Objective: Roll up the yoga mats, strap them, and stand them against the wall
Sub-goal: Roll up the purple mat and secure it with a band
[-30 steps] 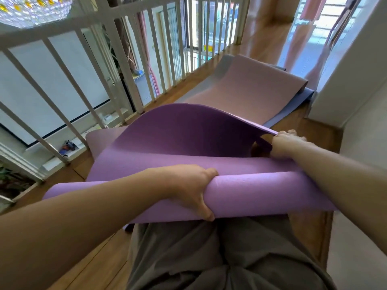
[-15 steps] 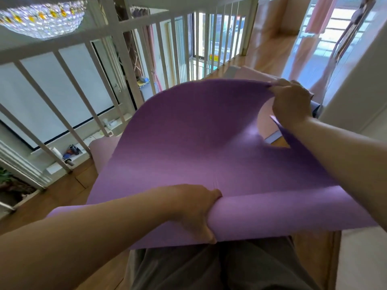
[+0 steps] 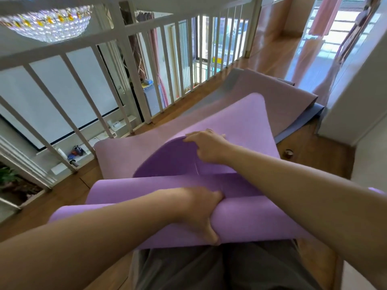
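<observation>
Purple mat (image 3: 240,222) sat partly rolled before trousers (image 3: 209,268), loose end trailing over pink mat (image 3: 278,95) on floor (image 3: 314,162). Left grip (image 3: 201,208) curled round roll, thumb underneath, likely keeping turns tight. Right grip (image 3: 207,146) pinched flap's edge, probably feeding next turn.

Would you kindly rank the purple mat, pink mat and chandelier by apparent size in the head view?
1. Purple mat, though it is nearest the camera.
2. Pink mat, partly covered.
3. Chandelier, cut off by the frame.
</observation>
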`<state>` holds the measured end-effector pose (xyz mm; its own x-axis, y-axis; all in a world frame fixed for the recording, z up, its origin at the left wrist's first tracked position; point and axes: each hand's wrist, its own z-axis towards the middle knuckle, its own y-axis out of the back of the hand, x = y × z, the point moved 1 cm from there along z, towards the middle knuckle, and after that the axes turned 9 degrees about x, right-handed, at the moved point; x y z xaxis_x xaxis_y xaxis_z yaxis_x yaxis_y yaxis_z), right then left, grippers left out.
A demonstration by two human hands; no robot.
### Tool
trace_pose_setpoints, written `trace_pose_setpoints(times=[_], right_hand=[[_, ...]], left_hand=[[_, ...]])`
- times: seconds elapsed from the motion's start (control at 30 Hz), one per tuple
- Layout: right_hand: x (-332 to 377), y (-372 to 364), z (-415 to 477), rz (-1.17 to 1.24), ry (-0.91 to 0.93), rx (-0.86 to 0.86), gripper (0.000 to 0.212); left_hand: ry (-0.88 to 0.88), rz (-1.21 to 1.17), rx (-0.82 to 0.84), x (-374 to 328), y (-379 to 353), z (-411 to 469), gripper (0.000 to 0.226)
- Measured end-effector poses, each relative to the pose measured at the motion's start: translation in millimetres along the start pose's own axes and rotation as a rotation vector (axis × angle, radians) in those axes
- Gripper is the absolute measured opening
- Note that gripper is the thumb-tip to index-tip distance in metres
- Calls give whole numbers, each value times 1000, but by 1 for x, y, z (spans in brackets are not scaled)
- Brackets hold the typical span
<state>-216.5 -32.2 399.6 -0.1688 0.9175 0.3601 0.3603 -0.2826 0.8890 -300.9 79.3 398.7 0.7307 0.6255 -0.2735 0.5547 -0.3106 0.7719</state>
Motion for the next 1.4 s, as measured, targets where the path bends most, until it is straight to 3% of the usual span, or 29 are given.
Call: trace_pose_setpoints(times=[0.17, 0.27, 0.33, 0.47, 0.57, 0.63, 0.73, 0.87, 0.93, 1.0, 1.07, 1.13, 1.2, 1.27, 1.4], right_hand=[[-49, -14, -32, 74, -101, 219, 55], [-66, -21, -50, 205, -251, 182, 43], [-68, -14, -61, 99, -312, 163, 35], [-57, 0, -80, -183, -392, 299, 28], [-65, -1, -83, -205, -445, 401, 47], [-70, 4, -88, -212, -507, 368, 66], [-81, 15, -97, -234, -602, 294, 37], [-104, 24, -106, -13, -603, 376, 32], [-109, 20, -112, 269, -588, 424, 53], [-111, 17, -116, 222, -497, 417, 74], [-117, 12, -112, -32, -426, 301, 66], [-120, 12, -103, -275, -377, 89, 36], [-114, 18, -86, -337, -382, -113, 18], [-100, 33, -59, -233, -415, -254, 14], [-55, 61, 5, 231, -381, -512, 20]], left_hand=[[5, 22, -28, 5, -3, -4, 79], [-7, 1, 11, 6, -2, -3, 81], [-14, -4, 26, 5, -1, -2, 81], [-13, 6, 23, 3, -1, 1, 78], [-3, 20, 9, 3, -3, 5, 78], [3, 35, 8, 3, -3, 5, 79], [5, 40, 27, 4, -3, 5, 79], [5, 44, 24, 5, -3, 3, 78], [7, 38, 21, 3, -3, 3, 77], [10, 29, 32, 4, -2, 3, 78], [11, 31, 46, 4, -2, 3, 80], [13, 41, 45, 5, -3, 3, 80], [11, 43, 32, 5, -4, 2, 79], [1, 26, 13, 4, -4, 1, 76], [-16, -22, -27, 4, -6, 0, 71]])
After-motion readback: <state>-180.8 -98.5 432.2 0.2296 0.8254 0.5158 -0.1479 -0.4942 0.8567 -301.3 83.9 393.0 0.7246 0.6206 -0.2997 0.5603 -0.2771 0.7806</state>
